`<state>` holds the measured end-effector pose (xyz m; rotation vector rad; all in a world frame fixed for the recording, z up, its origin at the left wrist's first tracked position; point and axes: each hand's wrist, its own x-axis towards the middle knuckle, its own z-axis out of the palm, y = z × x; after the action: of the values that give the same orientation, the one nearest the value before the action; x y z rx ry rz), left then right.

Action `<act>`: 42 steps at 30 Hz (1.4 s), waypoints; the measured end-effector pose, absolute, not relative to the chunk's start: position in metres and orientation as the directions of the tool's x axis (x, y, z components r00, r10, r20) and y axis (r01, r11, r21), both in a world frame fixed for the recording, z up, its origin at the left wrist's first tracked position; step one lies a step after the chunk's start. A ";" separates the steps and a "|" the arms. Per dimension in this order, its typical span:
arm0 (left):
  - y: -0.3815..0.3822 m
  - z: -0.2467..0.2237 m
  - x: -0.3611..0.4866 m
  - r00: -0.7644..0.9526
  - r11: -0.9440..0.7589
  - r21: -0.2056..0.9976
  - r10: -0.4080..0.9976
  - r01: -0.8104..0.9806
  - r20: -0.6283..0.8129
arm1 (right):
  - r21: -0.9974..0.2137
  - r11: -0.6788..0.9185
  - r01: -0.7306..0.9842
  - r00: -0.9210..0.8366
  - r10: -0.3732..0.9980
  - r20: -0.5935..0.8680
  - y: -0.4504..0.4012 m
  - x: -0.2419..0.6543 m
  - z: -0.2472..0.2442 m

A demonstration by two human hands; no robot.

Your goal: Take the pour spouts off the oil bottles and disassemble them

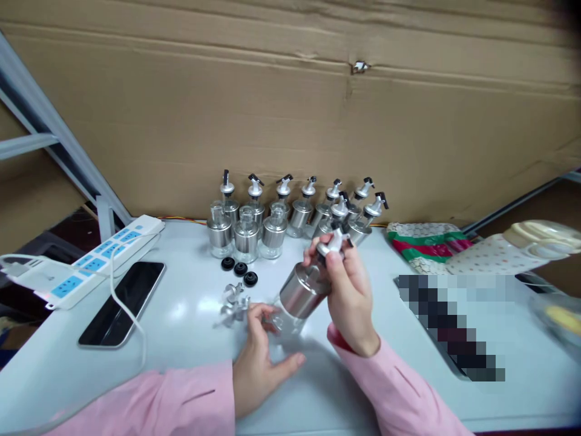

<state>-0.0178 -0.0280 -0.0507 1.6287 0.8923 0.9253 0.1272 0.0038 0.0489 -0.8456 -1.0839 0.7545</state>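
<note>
While the metal-banded glass dispenser bottle (304,290) is held tilted above the white tabletop (190,327), between the two hands, its silver pourer top (336,239) is gripped at the neck by the right hand (351,290), thumb and fingers closed in a narrow pinch. Left hand (261,369): spread fairly wide, fingertips at the glass base of the held bottle, thumb apart. Step in hand, as judged: seating or adjustment of the pourer top in the neck; whether it is fully home cannot be told. Called for by the next move, as judged: a firm hold on the base, with the top pressed straight along the neck. Containers, all places by the held bottle: beyond it, eight similar bottles with pourers fitted (301,213), upright; beyond and to its left, three bottles without pourers (246,239), upright. Contents: no liquid made out in any; middles hidden by metal bands. Far to its right, one clear bowl (549,309), blurred, something yellow inside. Loose parts: to its left, three black stoppers (250,278); nearer on that side, a few silver pourer pieces (233,310), blurred, count uncertain. Farther left, one smartphone (102,324), lying flat.
</note>
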 end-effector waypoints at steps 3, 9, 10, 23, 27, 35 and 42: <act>-0.027 -0.048 -0.018 0.456 -0.083 0.983 0.890 0.161 0.001 | -0.862 0.484 -0.150 0.234 0.865 0.445 -0.007 0.128 0.039; -0.022 -0.038 -0.020 0.635 -0.034 0.999 0.772 0.021 0.013 | -0.868 0.291 -0.402 -0.001 0.948 0.318 -0.016 0.126 0.040; -0.021 -0.036 -0.020 0.682 -0.016 1.000 0.731 -0.018 0.024 | -0.874 0.254 -0.414 -0.041 0.954 0.297 -0.017 0.124 0.039; -0.016 -0.027 -0.017 0.734 0.026 1.000 0.679 -0.011 -0.009 | -0.900 0.331 -0.285 -0.126 0.918 0.377 -0.021 0.107 0.021; -0.016 -0.029 -0.018 0.741 0.031 1.000 0.671 0.003 -0.023 | -0.908 0.351 -0.230 -0.106 0.918 0.382 -0.023 0.106 0.021; -0.017 -0.030 -0.018 0.741 0.018 1.000 0.671 0.024 -0.030 | -0.915 0.334 -0.225 -0.055 0.934 0.354 -0.021 0.107 0.024; -0.016 -0.025 -0.017 0.753 0.064 0.997 0.658 -0.031 -0.019 | -0.926 0.110 -0.362 -0.025 0.992 0.127 -0.016 0.108 0.035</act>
<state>-0.0172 -0.0161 -0.0249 1.4254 0.5509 0.5614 0.1075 -0.0164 0.0353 -0.8269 -1.0230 1.3069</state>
